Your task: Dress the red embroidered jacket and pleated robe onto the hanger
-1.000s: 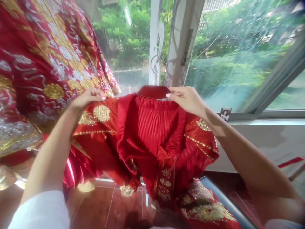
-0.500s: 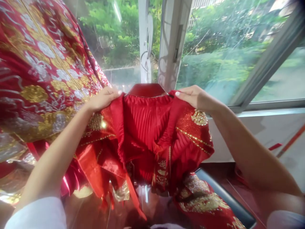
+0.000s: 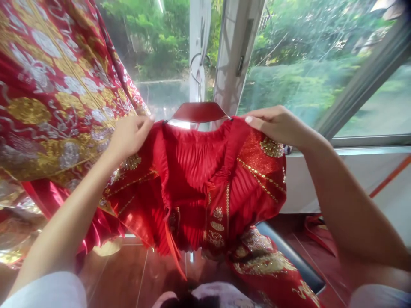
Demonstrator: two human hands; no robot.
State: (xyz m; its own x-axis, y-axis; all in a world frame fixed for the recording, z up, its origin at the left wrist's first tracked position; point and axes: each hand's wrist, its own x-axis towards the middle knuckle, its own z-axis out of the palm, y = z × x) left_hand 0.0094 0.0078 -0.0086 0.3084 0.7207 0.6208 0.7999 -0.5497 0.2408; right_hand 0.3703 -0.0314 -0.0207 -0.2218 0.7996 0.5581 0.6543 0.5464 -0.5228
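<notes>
A red pleated jacket with gold trim and gold ornaments hangs in front of me on a dark red hanger. My left hand is closed on its left shoulder, thumb on top. Opposite it, my right hand pinches the right shoulder between thumb and fingers. The hanger's metal hook runs up to a white hook piece by the window frame. The jacket's neck is open, and thin red ribbons dangle below its front.
At the left hangs a large red garment with gold and silver embroidery. Below right, an embroidered red cloth lies over a black padded seat. Windows stand behind, and the floor is reddish tile.
Both hands have slid outward along the shoulders, away from the hanger's neck. The jacket's left side has spread out, and the wide orange-red ribbon flap there no longer hangs in front.
</notes>
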